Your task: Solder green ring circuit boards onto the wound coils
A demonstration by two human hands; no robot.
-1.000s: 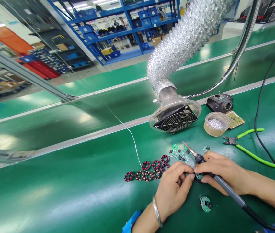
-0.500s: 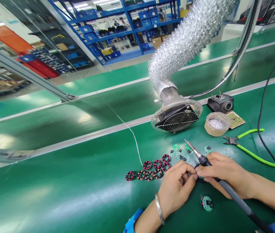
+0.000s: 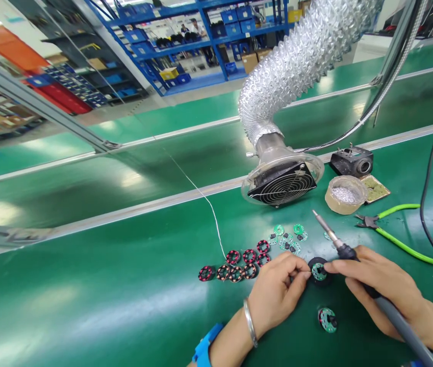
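My left hand [image 3: 277, 293] pinches the edge of a small black ring with a green round board [image 3: 319, 270] on the green bench, fingertips touching it. My right hand [image 3: 382, 288] grips a soldering iron [image 3: 333, 238] like a pen, tip pointing up and away, index finger near the ring's right side. A cluster of red-and-black wound coils [image 3: 239, 265] lies left of my left hand. Small green round boards [image 3: 287, 237] lie just beyond. One finished ring with a board [image 3: 327, 320] sits near me between my wrists.
A fume extractor fan [image 3: 281, 183] on a silver flexible duct stands behind the parts. A tape roll holding solder scraps [image 3: 344, 195], a black iron stand [image 3: 352, 160] and green-handled cutters [image 3: 392, 224] lie at right. Thin solder wire [image 3: 208, 204] runs from the left.
My right hand drew back to the right, uncovering the black ring with its green board. The iron tip swung up and right. My left hand stayed on the ring.
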